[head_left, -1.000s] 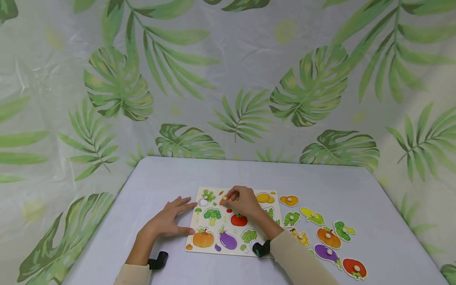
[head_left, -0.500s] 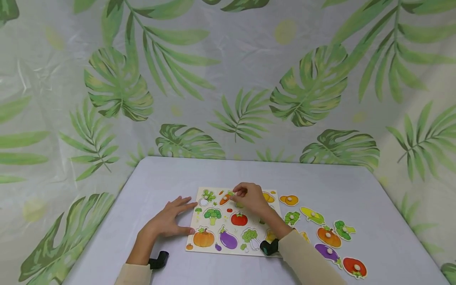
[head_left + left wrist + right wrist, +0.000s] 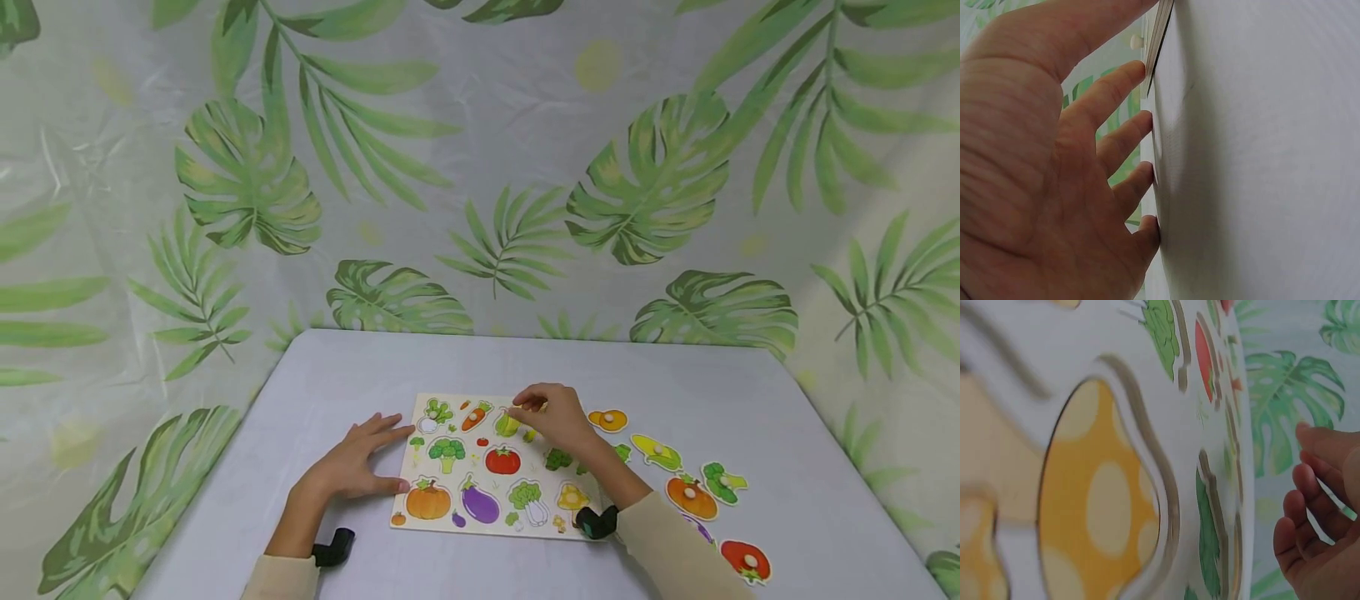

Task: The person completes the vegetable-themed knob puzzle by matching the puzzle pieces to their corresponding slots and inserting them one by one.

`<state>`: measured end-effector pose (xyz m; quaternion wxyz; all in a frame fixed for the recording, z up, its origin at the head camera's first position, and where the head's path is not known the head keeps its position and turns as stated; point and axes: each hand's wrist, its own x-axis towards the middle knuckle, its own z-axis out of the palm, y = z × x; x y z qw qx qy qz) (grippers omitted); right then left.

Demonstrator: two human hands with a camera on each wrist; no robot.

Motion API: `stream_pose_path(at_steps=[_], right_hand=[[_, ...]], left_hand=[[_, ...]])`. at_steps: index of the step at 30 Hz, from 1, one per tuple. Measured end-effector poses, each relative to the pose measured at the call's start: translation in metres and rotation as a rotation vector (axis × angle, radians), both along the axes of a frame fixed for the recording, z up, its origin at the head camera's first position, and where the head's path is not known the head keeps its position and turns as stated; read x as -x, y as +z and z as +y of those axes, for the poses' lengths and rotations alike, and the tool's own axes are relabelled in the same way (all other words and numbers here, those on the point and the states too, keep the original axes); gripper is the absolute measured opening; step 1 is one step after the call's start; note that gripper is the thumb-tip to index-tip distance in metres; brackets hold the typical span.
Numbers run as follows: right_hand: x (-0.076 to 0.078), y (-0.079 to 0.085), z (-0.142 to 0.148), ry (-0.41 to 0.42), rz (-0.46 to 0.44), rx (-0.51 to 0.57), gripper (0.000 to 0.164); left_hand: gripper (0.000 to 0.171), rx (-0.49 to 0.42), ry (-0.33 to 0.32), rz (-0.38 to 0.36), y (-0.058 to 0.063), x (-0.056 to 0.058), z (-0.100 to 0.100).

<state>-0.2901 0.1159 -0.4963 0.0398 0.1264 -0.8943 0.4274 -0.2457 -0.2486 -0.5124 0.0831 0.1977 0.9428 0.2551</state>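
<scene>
A flat vegetable puzzle board (image 3: 472,472) lies on the table. My left hand (image 3: 356,462) is at its left side, thumb and index fingertip at the edge and fingers spread; the left wrist view shows the fingertips (image 3: 1141,72) against the board's side. Over the upper right of the board is my right hand (image 3: 558,423), fingers loosely bent. In the right wrist view that hand (image 3: 1329,519) has nothing between thumb and fingers. To its left, the carrot piece (image 3: 474,417) sits in its recess, its pale knob showing. A white radish piece (image 3: 431,421) occupies the top left recess.
Right of the board lie several knobbed puzzle pieces: a yellow-orange one (image 3: 609,421), corn (image 3: 656,452), broccoli (image 3: 726,483), pumpkin (image 3: 692,498) and tomato (image 3: 745,560). The right forearm partly covers an eggplant piece (image 3: 699,528). A leaf-print curtain (image 3: 502,167) stands behind the table.
My right hand has let go of the carrot piece and moved right across the board, leaving the piece in view. The left hand has stayed at the board's edge.
</scene>
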Motion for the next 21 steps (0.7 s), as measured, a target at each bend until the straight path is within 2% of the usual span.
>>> stream_pose_path(at_steps=[7, 21], right_hand=[[-0.010, 0.002, 0.030, -0.016, 0.030, -0.042, 0.017], [-0.024, 0.016, 0.078, -0.059, 0.107, -0.108, 0.020]], left_hand=[[0.089, 0.011, -0.007, -0.004, -0.002, 0.001, -0.002], [0.089, 0.009, 0.001, 0.001, -0.003, 0.001, -0.002]])
